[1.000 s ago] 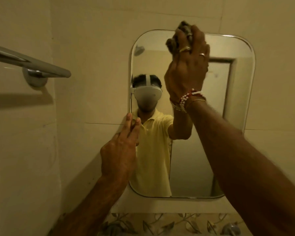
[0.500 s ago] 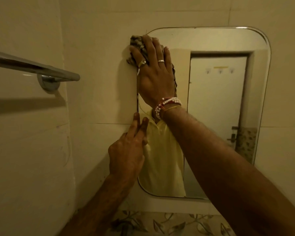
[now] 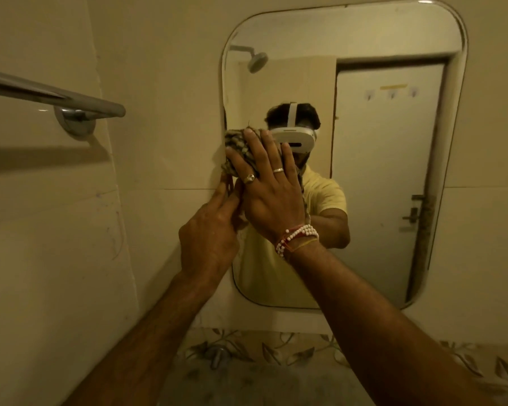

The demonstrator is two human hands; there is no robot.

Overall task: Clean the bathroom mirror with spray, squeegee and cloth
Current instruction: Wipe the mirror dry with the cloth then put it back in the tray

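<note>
A rounded rectangular mirror (image 3: 379, 171) hangs on the tiled wall ahead. My right hand (image 3: 269, 189), with rings and bead bracelets, presses a dark patterned cloth (image 3: 236, 145) flat against the mirror's left edge at mid height. My left hand (image 3: 208, 232) rests just below and left of it, fingers stretched up along the mirror's left rim and touching the hanging part of the cloth. No spray bottle or squeegee is in view.
A chrome towel bar (image 3: 56, 98) sticks out from the left wall at about hand height. Below the mirror runs a leaf-patterned tile strip (image 3: 276, 351) with a small metal tap (image 3: 217, 356). The mirror reflects a shower head, a closed door and a person in a yellow shirt.
My right hand has dragged the cloth from the mirror's top down its left edge to mid height, meeting my left hand. The view has shifted, so the mirror sits higher and further right.
</note>
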